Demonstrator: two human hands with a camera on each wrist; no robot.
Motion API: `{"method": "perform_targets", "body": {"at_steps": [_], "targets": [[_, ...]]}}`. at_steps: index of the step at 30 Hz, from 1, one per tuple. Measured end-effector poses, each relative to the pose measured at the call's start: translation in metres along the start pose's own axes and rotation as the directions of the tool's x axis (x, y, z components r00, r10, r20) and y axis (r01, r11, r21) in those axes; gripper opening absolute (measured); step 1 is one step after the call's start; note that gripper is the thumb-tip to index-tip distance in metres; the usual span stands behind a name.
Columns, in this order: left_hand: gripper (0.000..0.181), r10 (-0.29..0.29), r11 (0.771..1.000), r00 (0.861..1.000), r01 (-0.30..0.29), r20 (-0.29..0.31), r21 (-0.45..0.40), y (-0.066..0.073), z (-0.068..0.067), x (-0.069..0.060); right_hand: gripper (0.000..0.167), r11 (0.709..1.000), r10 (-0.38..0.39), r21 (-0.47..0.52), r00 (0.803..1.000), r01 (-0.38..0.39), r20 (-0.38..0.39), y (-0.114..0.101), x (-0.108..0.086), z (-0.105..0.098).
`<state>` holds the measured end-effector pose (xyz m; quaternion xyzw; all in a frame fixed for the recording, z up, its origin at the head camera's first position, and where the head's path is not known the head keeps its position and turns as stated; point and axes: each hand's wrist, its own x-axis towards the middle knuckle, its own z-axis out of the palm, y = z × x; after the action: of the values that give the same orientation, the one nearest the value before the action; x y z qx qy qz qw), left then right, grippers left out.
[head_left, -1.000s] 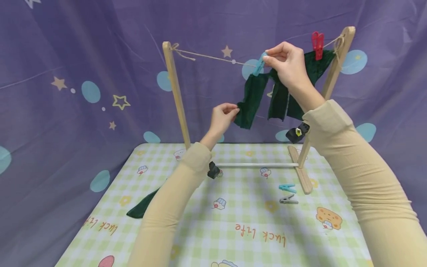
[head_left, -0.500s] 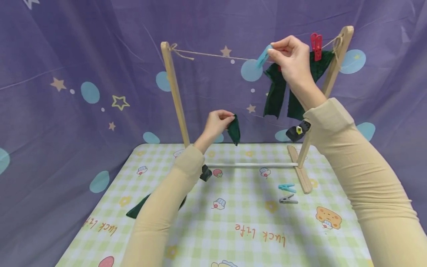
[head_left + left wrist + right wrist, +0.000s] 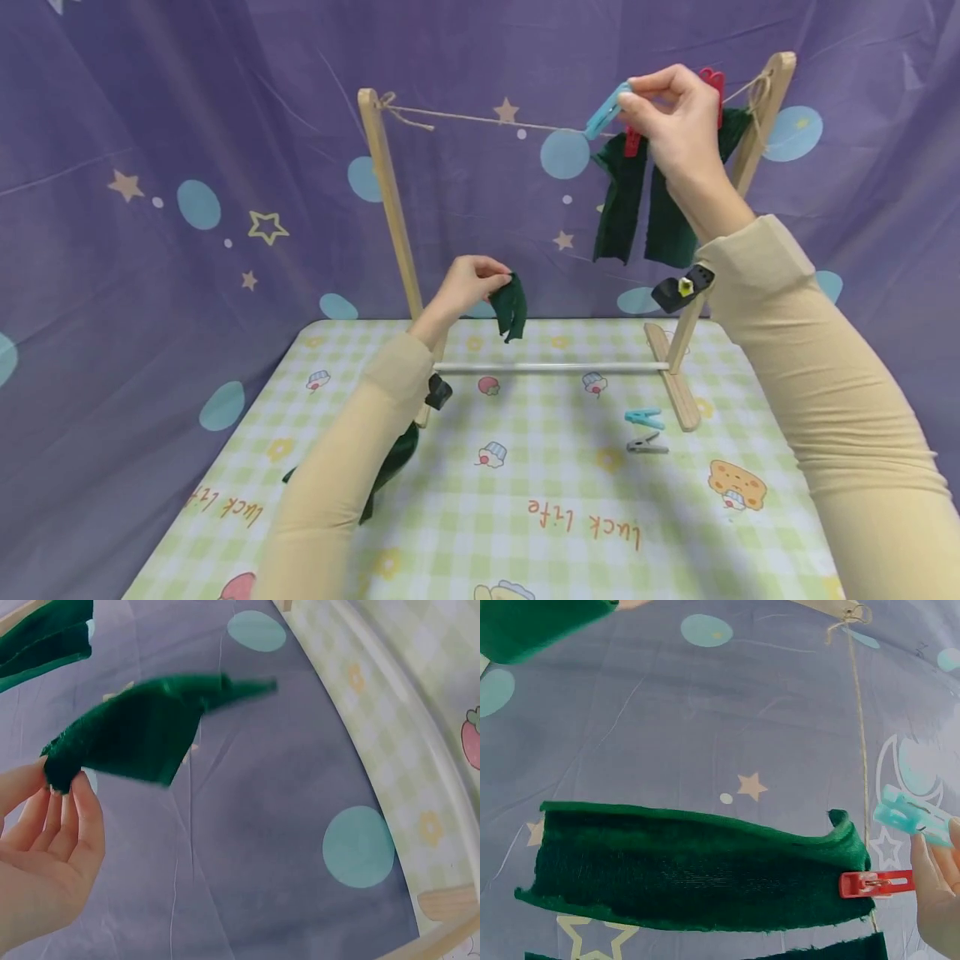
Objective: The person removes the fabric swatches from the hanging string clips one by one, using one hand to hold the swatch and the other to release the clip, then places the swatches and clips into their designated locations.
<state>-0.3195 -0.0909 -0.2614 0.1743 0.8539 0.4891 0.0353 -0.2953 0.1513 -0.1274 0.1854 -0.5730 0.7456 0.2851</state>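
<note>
My left hand (image 3: 467, 287) pinches a small dark green cloth piece (image 3: 510, 310), which dangles below the string to the left of the hung garment. In the left wrist view the same cloth spreads out from the fingertips. High by the string (image 3: 480, 120), my right hand (image 3: 678, 117) pinches a light blue clothespin (image 3: 607, 110) between thumb and fingers. Close behind that hand, dark green trousers (image 3: 622, 208) hang from the string by red clothespins (image 3: 632, 142); the right wrist view shows one red clip gripping their top edge. The right hand hides part of the waist.
A wooden frame, with a left post (image 3: 390, 200) and a right post (image 3: 750, 158), carries the string; a white rod (image 3: 551, 367) joins it low down. On the checkered tablecloth lie a blue clothespin (image 3: 645, 418), a grey clothespin (image 3: 647, 444) and green cloth (image 3: 393, 462) partly behind the left sleeve.
The left hand has pulled the small green cloth away from the string, down and to the left. The right hand has risen slightly rightward with the blue clothespin, now off the cloth.
</note>
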Motion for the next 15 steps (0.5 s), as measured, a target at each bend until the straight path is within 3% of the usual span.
{"method": "perform_targets", "body": {"at_steps": [5,15], "targets": [[0.019,0.006,0.999,0.999,-0.008,0.038,0.05,-0.003,-0.007,-0.007,0.012,0.998,0.028,0.057,0.999,-0.03,0.034,-0.003,-0.008,-0.007],[0.018,-0.004,0.993,0.997,-0.006,0.081,0.12,-0.008,-0.013,-0.018,0.02,0.993,0.098,0.053,0.991,-0.103,0.097,0.002,-0.034,-0.025]]}}
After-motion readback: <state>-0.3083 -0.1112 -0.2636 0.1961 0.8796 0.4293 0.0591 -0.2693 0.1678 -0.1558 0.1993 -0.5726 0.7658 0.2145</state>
